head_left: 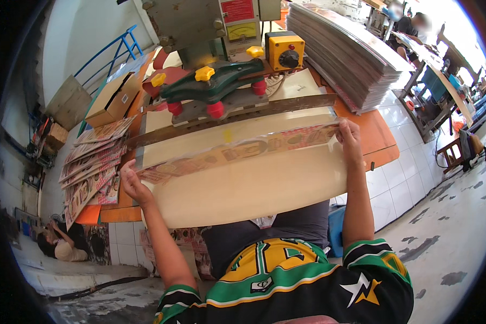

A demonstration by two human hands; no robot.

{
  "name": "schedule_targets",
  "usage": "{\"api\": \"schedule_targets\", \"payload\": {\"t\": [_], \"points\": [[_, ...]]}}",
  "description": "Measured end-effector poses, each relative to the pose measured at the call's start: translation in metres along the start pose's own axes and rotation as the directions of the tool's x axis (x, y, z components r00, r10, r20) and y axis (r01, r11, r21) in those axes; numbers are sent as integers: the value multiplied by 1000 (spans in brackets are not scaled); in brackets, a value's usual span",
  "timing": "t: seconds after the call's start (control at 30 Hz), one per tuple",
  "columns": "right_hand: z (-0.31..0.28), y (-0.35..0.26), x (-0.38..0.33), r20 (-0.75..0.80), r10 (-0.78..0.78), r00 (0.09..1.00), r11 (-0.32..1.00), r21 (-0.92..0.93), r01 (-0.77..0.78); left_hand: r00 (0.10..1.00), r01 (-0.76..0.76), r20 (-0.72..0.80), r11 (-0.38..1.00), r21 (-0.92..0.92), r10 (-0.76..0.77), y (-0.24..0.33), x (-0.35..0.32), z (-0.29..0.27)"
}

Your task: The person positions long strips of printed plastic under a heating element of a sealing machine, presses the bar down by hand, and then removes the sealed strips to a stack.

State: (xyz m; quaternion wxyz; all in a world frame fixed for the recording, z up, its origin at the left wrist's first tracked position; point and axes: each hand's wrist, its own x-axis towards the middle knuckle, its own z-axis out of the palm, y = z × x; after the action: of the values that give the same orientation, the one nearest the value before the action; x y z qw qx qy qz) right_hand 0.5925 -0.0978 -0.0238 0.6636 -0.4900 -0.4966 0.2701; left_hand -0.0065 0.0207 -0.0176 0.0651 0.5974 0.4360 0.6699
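Note:
A long clear plastic strip with red and brown print (240,150) is stretched level between my two hands. My left hand (135,183) pinches its left end, and my right hand (349,139) grips its right end, slightly higher and farther away. Beneath it a cream-coloured sheet (248,191) covers the work surface and curves down over the front edge toward my lap. Just beyond the strip runs a brown metal bar (302,104) of a press. Above that bar sits the dark green press head (216,83) with yellow knobs and red feet.
Printed flat pieces (94,162) lie in a loose pile at left, beside an open cardboard box (112,100). A tall stack of sheets (343,54) stands at back right, near a yellow control box with a black dial (284,51). Other people sit farther off on both sides.

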Motion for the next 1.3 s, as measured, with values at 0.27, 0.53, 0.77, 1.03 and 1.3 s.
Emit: {"api": "schedule_targets", "payload": {"t": [0.27,0.53,0.77,1.03,1.3], "points": [[11,-1,-3,78,-25,997,972,-231,42,999,-51,4,997,66,51,-2,2,-2],[13,0,-3,76,-48,996,956,-286,68,999,-48,23,994,99,46,-1,2,-3],[10,5,-2,70,-60,996,935,-346,81,999,-43,-24,995,92,45,9,3,4],[18,-16,-4,111,-43,993,938,-338,78,999,7,-41,1000,-11,-7,9,2,2],[19,-12,-5,105,-47,993,955,-287,76,999,-22,-30,997,75,24,-3,2,-3]]}}
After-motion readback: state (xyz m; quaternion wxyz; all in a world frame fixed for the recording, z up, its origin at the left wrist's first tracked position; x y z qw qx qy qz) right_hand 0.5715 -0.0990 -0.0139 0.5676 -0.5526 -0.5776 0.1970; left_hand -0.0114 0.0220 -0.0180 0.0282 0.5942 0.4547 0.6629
